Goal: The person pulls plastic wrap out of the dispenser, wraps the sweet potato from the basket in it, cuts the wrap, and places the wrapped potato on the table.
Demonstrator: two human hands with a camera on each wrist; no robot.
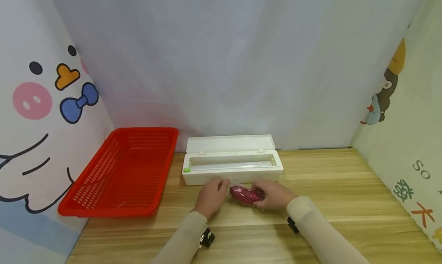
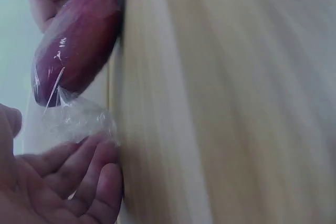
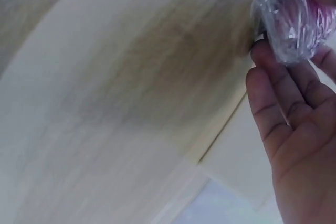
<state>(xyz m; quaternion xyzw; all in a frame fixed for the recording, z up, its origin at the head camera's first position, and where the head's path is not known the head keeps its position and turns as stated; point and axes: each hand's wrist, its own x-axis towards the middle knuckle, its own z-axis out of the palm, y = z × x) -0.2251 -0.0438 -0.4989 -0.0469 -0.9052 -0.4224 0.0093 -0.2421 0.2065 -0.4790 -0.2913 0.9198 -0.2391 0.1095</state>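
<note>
A purple sweet potato (image 1: 244,195), wrapped in clear cling film, is held low over the table in front of the white box. My right hand (image 1: 274,195) grips its right end between thumb and fingers. At the other end, a crumpled tail of cling film (image 2: 79,121) sticks out toward my left hand (image 1: 212,195). The left wrist view has that hand's bent fingers touching the tail, with the thumb apart. Bunched film (image 3: 286,24) lies against the right fingers in the right wrist view.
Just behind the hands stands a white cling film dispenser box (image 1: 233,176), its lid (image 1: 230,143) raised and a film roll (image 1: 231,165) inside. On the left sits a red plastic basket (image 1: 162,179). Printed cloth walls border the wooden table (image 1: 328,187) at the back and sides.
</note>
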